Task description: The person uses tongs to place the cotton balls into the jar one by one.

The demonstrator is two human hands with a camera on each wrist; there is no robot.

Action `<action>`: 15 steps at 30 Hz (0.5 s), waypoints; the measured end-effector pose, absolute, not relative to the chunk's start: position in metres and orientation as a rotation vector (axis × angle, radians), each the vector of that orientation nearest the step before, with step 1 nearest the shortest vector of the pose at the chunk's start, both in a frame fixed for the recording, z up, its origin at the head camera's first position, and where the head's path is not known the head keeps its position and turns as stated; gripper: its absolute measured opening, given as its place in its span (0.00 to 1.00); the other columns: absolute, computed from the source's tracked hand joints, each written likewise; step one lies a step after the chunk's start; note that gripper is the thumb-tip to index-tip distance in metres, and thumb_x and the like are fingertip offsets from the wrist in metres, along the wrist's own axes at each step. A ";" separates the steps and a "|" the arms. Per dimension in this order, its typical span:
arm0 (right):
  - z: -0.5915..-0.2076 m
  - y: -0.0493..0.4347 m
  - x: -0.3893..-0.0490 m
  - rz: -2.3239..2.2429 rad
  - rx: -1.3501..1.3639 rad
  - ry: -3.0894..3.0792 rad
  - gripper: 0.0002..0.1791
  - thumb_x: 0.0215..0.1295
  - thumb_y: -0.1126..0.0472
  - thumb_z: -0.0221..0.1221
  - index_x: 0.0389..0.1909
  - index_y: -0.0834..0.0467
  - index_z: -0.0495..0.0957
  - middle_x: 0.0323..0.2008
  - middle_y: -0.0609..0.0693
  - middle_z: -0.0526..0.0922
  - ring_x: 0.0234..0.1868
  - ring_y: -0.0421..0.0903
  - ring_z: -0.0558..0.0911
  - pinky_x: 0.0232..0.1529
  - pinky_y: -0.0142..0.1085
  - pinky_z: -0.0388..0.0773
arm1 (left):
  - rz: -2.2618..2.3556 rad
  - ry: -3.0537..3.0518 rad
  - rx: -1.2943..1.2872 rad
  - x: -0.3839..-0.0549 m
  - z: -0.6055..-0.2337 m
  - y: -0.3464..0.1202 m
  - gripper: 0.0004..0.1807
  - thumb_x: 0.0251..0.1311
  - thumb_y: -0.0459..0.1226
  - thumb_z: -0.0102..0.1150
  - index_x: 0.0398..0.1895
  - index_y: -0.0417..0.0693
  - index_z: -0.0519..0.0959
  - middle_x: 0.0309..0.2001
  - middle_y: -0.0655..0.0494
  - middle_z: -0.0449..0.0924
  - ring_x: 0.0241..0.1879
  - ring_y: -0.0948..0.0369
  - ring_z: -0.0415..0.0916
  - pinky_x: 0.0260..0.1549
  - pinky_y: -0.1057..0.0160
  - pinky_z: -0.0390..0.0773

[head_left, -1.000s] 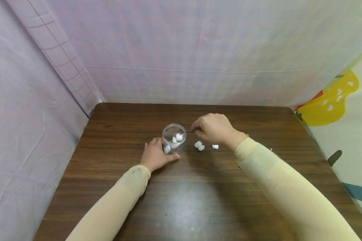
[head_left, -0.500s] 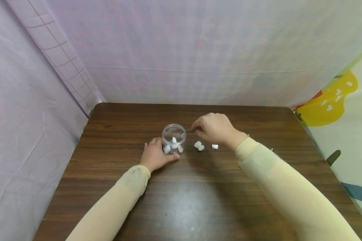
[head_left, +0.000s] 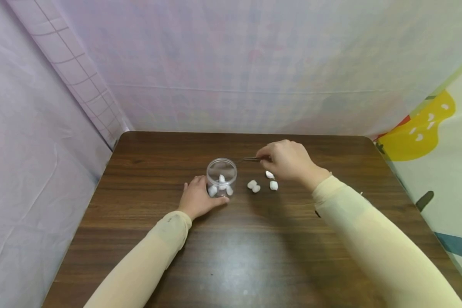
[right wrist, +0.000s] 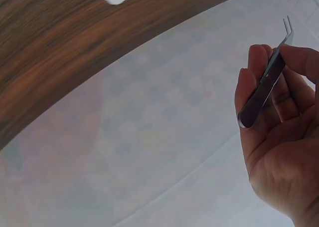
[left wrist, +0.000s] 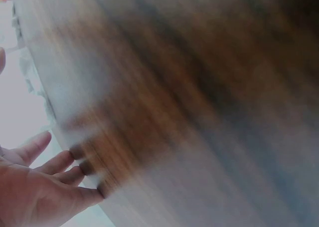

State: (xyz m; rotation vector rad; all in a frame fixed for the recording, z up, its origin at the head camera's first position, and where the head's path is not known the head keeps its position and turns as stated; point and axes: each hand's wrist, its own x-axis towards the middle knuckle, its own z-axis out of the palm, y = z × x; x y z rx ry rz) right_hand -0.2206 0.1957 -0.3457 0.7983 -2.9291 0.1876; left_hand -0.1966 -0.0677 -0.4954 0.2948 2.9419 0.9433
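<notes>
A clear, open-topped round jar [head_left: 221, 159] with several white cotton balls [head_left: 222, 179] inside stands on the table. My left hand [head_left: 200, 199] holds its left side, thumb across the front; in the left wrist view the left hand [left wrist: 47, 187] shows spread fingers, with the jar not discernible. My right hand [head_left: 286, 160] pinches dark-handled tweezers [head_left: 251, 159] to the right of the jar, their points toward its rim. The right wrist view shows the tweezers [right wrist: 266, 85] between thumb and fingers, their bent tips slightly apart with nothing between them.
On the brown wooden table [head_left: 231, 248], right of the jar, lie two touching cotton balls [head_left: 253, 185]. Farther right are another cotton ball [head_left: 273, 185] and one close beside the right hand, a cotton ball [head_left: 269, 174]. A pale curtain [head_left: 246, 77] hangs behind the table's far edge.
The tweezers let a cotton ball drop into the jar; it lies lower inside. My right hand has drawn the tweezers back rightward from the jar, uncovering another cotton ball. The left hand stays put.
</notes>
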 end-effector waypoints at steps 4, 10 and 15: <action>-0.350 0.209 -0.222 0.209 0.739 -2.951 0.12 0.65 0.56 0.61 0.48 0.47 0.87 0.42 0.45 0.87 0.23 0.41 0.75 0.19 0.40 0.70 | 0.944 2.940 0.297 -0.197 -0.495 -0.068 0.53 0.44 0.66 0.72 0.68 0.44 0.70 0.64 0.46 0.72 0.67 0.50 0.64 0.69 0.35 0.47; -0.361 0.234 -0.226 0.184 0.671 -3.012 0.12 0.64 0.56 0.61 0.47 0.48 0.87 0.41 0.47 0.87 0.26 0.44 0.78 0.23 0.44 0.74 | 0.949 2.933 0.292 -0.196 -0.494 -0.067 0.53 0.44 0.66 0.71 0.69 0.44 0.69 0.64 0.47 0.72 0.67 0.51 0.64 0.69 0.36 0.47; -0.373 0.254 -0.226 0.140 0.637 -3.077 0.13 0.65 0.57 0.61 0.47 0.50 0.87 0.42 0.49 0.87 0.35 0.50 0.84 0.28 0.50 0.79 | 0.961 2.938 0.293 -0.195 -0.494 -0.066 0.53 0.44 0.65 0.72 0.68 0.42 0.69 0.64 0.45 0.72 0.67 0.50 0.64 0.69 0.35 0.47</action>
